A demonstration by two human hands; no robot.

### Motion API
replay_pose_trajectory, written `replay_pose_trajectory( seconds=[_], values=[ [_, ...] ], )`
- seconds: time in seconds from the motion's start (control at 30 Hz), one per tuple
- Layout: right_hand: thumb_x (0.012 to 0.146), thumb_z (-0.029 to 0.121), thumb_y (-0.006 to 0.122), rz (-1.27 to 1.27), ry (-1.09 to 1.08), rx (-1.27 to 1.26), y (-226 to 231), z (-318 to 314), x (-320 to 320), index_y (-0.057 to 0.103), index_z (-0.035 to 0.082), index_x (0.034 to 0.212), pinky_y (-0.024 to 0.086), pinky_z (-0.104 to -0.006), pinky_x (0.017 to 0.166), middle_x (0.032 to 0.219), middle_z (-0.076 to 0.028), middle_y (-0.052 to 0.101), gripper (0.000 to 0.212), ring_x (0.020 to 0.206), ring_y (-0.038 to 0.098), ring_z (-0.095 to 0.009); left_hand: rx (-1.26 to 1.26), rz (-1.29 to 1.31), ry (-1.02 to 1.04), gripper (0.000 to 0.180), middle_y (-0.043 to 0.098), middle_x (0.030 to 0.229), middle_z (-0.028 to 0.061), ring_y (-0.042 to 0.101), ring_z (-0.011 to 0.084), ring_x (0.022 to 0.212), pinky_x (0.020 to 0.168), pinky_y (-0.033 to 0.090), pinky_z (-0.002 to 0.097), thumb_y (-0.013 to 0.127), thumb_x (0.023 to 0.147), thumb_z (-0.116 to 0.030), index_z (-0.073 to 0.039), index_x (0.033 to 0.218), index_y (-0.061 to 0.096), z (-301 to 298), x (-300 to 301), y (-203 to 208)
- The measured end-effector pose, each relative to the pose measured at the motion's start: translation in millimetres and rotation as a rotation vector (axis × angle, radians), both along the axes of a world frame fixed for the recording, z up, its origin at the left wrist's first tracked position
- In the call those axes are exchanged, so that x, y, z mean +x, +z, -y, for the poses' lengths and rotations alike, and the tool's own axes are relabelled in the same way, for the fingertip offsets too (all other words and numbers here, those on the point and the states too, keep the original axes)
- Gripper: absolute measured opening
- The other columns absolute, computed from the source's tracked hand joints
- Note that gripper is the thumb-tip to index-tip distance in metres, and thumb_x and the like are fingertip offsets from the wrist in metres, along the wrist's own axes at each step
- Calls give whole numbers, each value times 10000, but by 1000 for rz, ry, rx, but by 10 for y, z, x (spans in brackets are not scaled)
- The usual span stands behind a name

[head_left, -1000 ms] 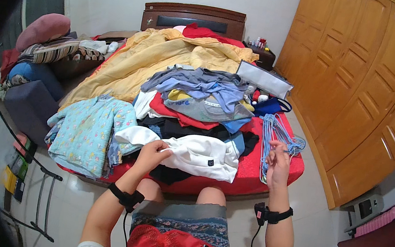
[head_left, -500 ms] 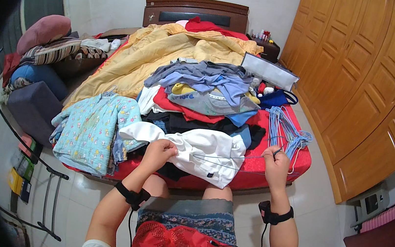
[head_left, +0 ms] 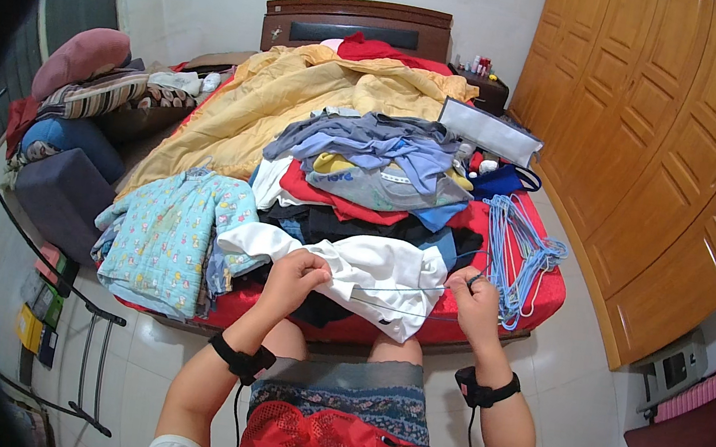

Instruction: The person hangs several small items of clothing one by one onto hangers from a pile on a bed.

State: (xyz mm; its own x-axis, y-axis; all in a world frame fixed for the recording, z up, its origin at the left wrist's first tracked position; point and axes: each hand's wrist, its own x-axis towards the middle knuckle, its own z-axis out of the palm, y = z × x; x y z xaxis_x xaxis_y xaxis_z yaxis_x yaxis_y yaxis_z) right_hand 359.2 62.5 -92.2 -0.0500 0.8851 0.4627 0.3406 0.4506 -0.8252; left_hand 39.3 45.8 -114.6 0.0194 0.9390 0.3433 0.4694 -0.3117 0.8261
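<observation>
A white garment (head_left: 389,265) lies at the front edge of the bed, half spread, with a dark patch near its lower hem. My left hand (head_left: 296,278) is closed on the garment's left part, fingers pinching the cloth. In my right hand (head_left: 475,306) is a thin blue wire hanger (head_left: 408,289), gripped at its hook end. The hanger's long wires stretch left over the white cloth toward my left hand. Whether its far end sits inside the garment, I cannot tell.
A bundle of blue hangers (head_left: 519,257) lies right of my right hand. Behind the white garment rises a pile of clothes (head_left: 380,186). A patterned light-blue jacket (head_left: 174,232) lies at left. Wooden wardrobes (head_left: 642,169) line the right wall; a black rack (head_left: 95,361) stands lower left.
My right hand has moved left with the hanger, closer to the left hand and over the garment's edge. My left hand has shifted slightly right.
</observation>
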Motion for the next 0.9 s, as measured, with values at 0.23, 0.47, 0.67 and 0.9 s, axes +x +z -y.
replay_pose_trajectory(
  seconds=[0.23, 0.47, 0.67, 0.9],
  values=[
    [931, 117, 558, -185, 66, -66, -79, -24, 25, 626, -7, 799, 435, -249, 715, 791, -45, 628, 193, 774, 566, -104, 245, -295, 21, 189, 571, 827, 108, 586, 289, 758, 702, 481, 380, 741, 745, -112, -37, 907, 682, 73, 1, 347],
    [940, 139, 570, -157, 113, -40, 55, 72, -187, 636, -6, 854, 443, -260, 723, 820, -43, 636, 180, 783, 573, -117, 436, -686, 99, 166, 600, 845, 59, 576, 275, 867, 807, 426, 412, 763, 698, -150, -105, 822, 663, 126, 193, 527],
    [927, 66, 523, -166, 346, -106, 172, 176, -631, 567, 40, 1078, 400, -222, 755, 926, -5, 528, 160, 834, 480, -67, 556, -670, 23, 203, 579, 812, 53, 573, 275, 838, 829, 406, 418, 765, 700, -169, -105, 844, 636, 143, 484, 571],
    [811, 21, 576, -16, 86, 308, 211, 211, -735, 522, 33, 1109, 423, -273, 753, 935, -47, 529, 304, 813, 513, -143, 416, -386, 30, 173, 556, 801, 117, 567, 341, 774, 676, 448, 414, 712, 750, -72, -29, 881, 609, 69, 417, 535]
  ],
)
